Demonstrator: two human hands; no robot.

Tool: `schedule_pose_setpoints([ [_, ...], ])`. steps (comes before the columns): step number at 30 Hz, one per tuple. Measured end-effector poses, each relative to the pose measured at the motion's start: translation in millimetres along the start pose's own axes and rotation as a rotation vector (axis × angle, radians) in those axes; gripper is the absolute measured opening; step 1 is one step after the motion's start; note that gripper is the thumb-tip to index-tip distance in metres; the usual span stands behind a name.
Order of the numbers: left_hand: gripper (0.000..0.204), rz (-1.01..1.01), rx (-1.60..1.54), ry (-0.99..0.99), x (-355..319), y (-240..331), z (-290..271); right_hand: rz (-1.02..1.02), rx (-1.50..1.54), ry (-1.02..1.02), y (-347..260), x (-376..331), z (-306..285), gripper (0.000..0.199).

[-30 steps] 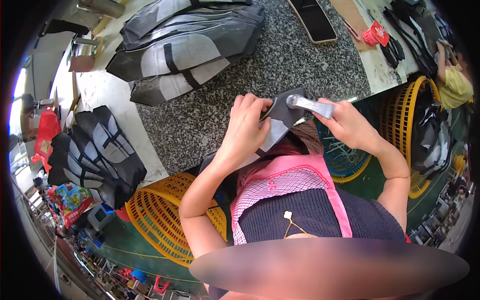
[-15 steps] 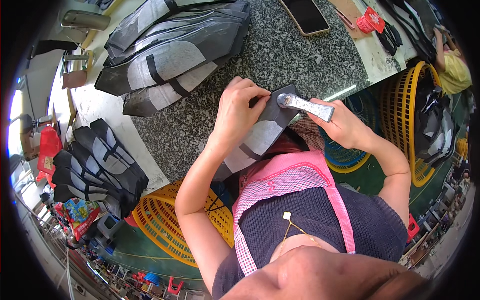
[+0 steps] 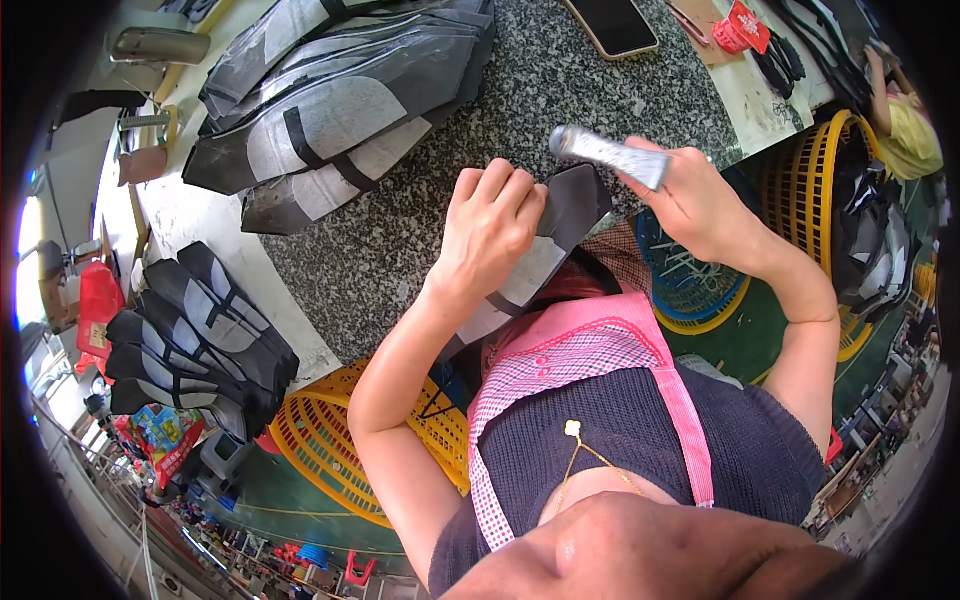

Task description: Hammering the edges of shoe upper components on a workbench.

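left hand point(image 3: 490, 225) fingers clamp the dark grey and black flat fabric panel point(image 3: 560, 225) on the near edge of the speckled granite slab point(image 3: 420, 230) | right hand point(image 3: 690, 200) fist around a silvery metal hand tool point(image 3: 610, 152), above panel | finished-looking stack of similar panels point(image 3: 330, 100) at slab's far side; this piece seems mid-work

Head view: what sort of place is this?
Probably a shoe or sewn-goods workshop: stacks of cut grey-and-black pieces on a speckled stone bench, with yellow plastic baskets beside it.
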State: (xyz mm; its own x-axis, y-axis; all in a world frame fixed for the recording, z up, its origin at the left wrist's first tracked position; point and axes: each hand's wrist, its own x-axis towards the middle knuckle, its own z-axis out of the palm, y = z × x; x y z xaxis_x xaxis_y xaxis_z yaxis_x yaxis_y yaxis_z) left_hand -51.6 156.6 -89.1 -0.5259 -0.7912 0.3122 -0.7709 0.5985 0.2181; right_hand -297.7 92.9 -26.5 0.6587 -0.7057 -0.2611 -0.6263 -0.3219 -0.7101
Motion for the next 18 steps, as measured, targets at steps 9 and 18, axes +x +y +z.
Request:
schedule_pose_setpoints([
  [9,0.013,-0.453,-0.372,0.111,-7.9,5.1,-1.3,-0.018,0.122,0.058,8.7,0.6,17.2,0.023],
  [18,0.018,-0.214,-0.107,0.066,-11.8,22.6,-2.9,-0.140,0.022,0.012,13.4,-1.1,18.9,0.013],
])
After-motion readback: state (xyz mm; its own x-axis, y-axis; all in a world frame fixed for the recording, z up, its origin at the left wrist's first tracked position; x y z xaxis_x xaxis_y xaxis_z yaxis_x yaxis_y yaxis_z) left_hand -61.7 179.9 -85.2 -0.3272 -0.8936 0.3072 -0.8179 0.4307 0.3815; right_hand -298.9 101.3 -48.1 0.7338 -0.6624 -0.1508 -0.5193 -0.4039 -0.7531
